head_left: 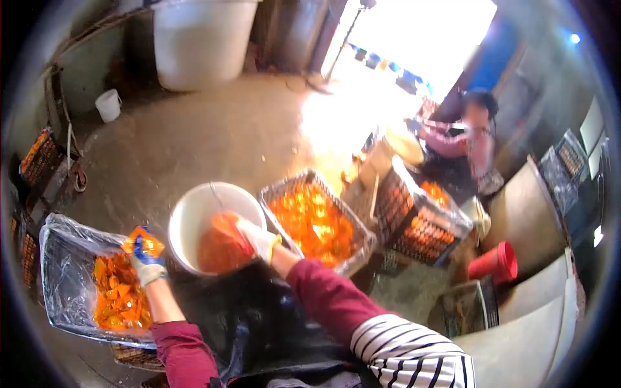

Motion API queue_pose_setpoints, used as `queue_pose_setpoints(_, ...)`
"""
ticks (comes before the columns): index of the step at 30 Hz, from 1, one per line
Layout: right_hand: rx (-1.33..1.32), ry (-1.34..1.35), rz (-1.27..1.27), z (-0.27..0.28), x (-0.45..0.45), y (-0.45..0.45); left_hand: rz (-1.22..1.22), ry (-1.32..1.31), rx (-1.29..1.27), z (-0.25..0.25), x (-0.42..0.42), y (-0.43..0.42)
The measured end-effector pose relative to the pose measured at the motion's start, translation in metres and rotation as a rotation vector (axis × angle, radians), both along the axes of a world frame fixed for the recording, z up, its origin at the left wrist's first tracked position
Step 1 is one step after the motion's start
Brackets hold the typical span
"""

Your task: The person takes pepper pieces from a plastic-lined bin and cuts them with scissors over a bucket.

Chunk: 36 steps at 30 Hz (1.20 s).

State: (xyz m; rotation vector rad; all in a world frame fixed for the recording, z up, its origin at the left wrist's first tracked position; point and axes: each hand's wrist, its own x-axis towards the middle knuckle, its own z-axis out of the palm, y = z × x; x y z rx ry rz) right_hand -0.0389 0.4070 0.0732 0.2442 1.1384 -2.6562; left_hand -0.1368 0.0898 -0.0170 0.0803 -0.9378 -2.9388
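Note:
My left hand [148,266], in a white and blue glove, is closed around a shiny orange piece [143,244], whose exact kind I cannot make out. It is above the right side of a crate [59,294] lined with clear plastic and partly filled with similar orange pieces [119,294]. My right hand [260,240], in a whitish glove with a yellow cuff, reaches over the rim of a white bucket [184,226]. Its fingers are closed on a pinkish-red, scoop-like thing [234,227], blurred. Reddish-brown matter [217,252] lies in the bucket.
Right of the bucket stands a crate [362,246] with shiny orange pieces. Another orange-filled crate [420,236] is beyond it, near a seated person [462,142]. A red bucket [493,262] lies tilted at right. A small white bucket [108,105] and a large white tub [202,45] stand behind.

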Motion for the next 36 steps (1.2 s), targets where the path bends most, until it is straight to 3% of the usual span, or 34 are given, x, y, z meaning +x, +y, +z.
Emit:
queue_pose_setpoints(1,0.056,-0.021,0.038,0.013,0.011,0.001,0.172,-0.13,-0.109,0.05,0.019,0.049)
queue_pose_setpoints(2,0.048,-0.001,0.07,-0.008,0.007,0.008,0.142,0.004,-0.097,0.016,-0.002,0.062)
queue_pose_setpoints(3,0.036,0.01,0.099,-0.032,0.002,0.019,0.037,-0.027,0.018,0.025,0.007,0.082)
queue_pose_setpoints(5,0.377,0.038,-0.02,-0.036,0.009,0.019,-0.11,-0.156,0.064,0.017,0.017,0.107)
queue_pose_setpoints(9,0.217,-0.213,0.045,-0.01,0.019,0.016,-0.119,-0.097,0.016,0.028,0.017,0.118)
queue_pose_setpoints(11,0.179,-0.144,0.032,-0.024,0.012,0.015,-0.087,-0.116,0.007,0.031,0.016,0.113)
queue_pose_setpoints(13,0.206,-0.152,0.072,0.006,0.02,0.001,-0.085,-0.11,-0.066,0.028,0.013,0.105)
queue_pose_setpoints(14,0.217,-0.134,0.157,-0.031,0.006,0.011,-0.07,-0.107,-0.088,0.025,0.012,0.101)
queue_pose_setpoints(16,0.301,-0.088,0.127,-0.019,0.004,-0.001,-0.03,-0.115,-0.123,0.03,0.015,0.099)
queue_pose_setpoints(17,0.31,-0.128,0.135,-0.024,0.002,-0.003,-0.143,-0.035,-0.031,-0.008,-0.005,0.09)
queue_pose_setpoints(18,0.613,-0.108,0.1,0.013,0.011,-0.017,0.024,-0.096,-0.12,0.052,0.027,0.102)
queue_pose_setpoints(19,0.913,-0.083,0.082,0.05,0.018,-0.028,-0.093,-0.137,0.117,0.013,0.003,0.093)
queue_pose_setpoints(20,1.182,0.243,0.126,-0.007,-0.004,-0.009,-0.105,-0.112,0.067,0.005,0.0,0.089)
queue_pose_setpoints(21,1.328,0.247,0.189,-0.044,-0.015,-0.002,-0.102,-0.054,-0.064,0.012,0.005,0.09)
queue_pose_setpoints(22,1.472,0.255,0.255,-0.079,-0.026,0.005,-0.077,0.058,-0.359,0.011,0.004,0.088)
queue_pose_setpoints(23,1.152,0.165,0.151,-0.04,-0.002,-0.009,-0.032,0.146,-0.623,0.008,0.003,0.084)
queue_pose_setpoints(24,0.832,0.087,0.032,0.005,0.023,-0.024,-0.023,0.207,-0.731,0.006,0.0,0.078)
queue_pose_setpoints(25,0.828,-0.099,0.185,0.05,0.02,-0.047,-0.25,0.056,0.074,0.013,0.006,0.072)
queue_pose_setpoints(26,0.393,-0.135,0.273,-0.028,-0.011,-0.027,-0.062,-0.011,0.067,0.027,0.012,0.079)
queue_pose_setpoints(27,0.627,0.066,0.347,-0.036,-0.015,-0.031,0.11,-0.062,0.064,0.041,0.014,0.088)
queue_pose_setpoints(29,0.789,0.121,0.445,-0.026,-0.016,-0.033,0.118,-0.113,0.129,0.057,0.019,0.091)
queue_pose_setpoints(33,0.989,0.267,0.362,-0.051,-0.022,-0.024,0.071,-0.017,-0.062,0.066,0.021,0.1)
queue_pose_setpoints(35,1.097,0.274,0.297,-0.02,-0.014,-0.031,0.028,-0.048,-0.211,0.066,0.024,0.109)
queue_pose_setpoints(36,0.979,0.209,0.291,0.016,-0.002,-0.042,0.006,-0.089,-0.284,0.06,0.022,0.112)
